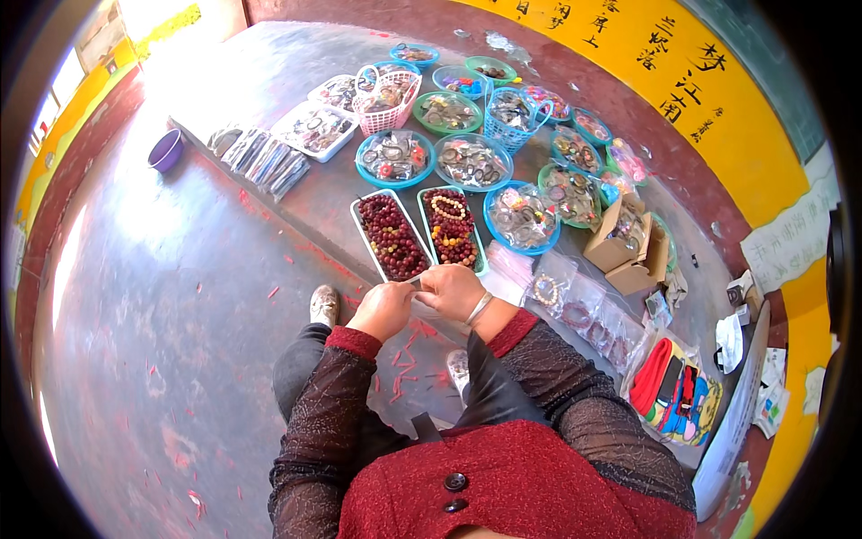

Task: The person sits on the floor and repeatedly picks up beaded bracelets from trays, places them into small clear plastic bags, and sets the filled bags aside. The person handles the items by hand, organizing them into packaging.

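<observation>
1. Red garment [521, 490] with dark buttons [456, 482], nearest.
2. Left hand [382, 310] and right hand [452, 293] meet ahead, fingers pinching a thin pale item [416, 280], apparently to steady it from both sides.
3. Just beyond, two trays [415, 225] of beaded bracelets [391, 235], perhaps for easy reach.
4. Farther, basins [489, 218] likely keep bagged pieces [524, 216] grouped.

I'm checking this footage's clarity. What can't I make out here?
In the head view:
What lies between the left hand and right hand: tiny, mostly covered by them.
Contents of the farthest blue basin: too small.
Right shoe: partly behind the trouser leg.
Red garment: cut off by the lower edge.
</observation>
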Demonstrator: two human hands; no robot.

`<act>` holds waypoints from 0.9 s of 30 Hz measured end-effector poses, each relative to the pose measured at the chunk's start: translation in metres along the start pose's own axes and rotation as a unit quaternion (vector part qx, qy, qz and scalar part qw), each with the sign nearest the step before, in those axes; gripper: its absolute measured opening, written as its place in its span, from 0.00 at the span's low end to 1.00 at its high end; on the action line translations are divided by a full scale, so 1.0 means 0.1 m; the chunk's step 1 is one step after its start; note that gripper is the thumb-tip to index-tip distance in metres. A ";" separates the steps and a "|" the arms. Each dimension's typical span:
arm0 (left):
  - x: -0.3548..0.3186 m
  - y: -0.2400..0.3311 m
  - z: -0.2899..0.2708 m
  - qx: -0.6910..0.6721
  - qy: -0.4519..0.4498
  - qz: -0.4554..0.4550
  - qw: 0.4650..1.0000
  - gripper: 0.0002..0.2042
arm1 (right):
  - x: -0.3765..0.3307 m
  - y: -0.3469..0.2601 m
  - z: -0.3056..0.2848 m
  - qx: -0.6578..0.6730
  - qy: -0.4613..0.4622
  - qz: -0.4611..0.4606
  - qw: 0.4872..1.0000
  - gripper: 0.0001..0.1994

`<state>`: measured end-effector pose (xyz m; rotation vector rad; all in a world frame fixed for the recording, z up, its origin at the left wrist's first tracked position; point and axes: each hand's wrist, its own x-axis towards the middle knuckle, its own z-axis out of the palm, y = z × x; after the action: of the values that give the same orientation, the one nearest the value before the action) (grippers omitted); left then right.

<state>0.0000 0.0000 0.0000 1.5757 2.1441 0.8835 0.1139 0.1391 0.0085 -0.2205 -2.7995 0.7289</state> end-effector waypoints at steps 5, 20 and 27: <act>-0.05 0.04 -0.09 -0.042 0.020 -0.008 0.999 0.09 | 0.04 0.05 0.05 0.055 -0.024 0.052 0.997 0.12; -0.10 -0.23 -0.12 0.044 0.033 -0.073 0.996 0.08 | 1.12 0.91 0.91 -0.053 -0.118 0.070 0.989 0.21; -0.12 -0.21 -0.17 0.028 0.020 -0.060 0.998 0.07 | 1.75 1.02 1.10 -0.076 -0.133 0.178 0.972 0.19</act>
<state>-0.0218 -0.0197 -0.0019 1.4486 2.2833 0.8295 -0.0751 0.2126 -0.1012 -0.7189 -3.1141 0.6582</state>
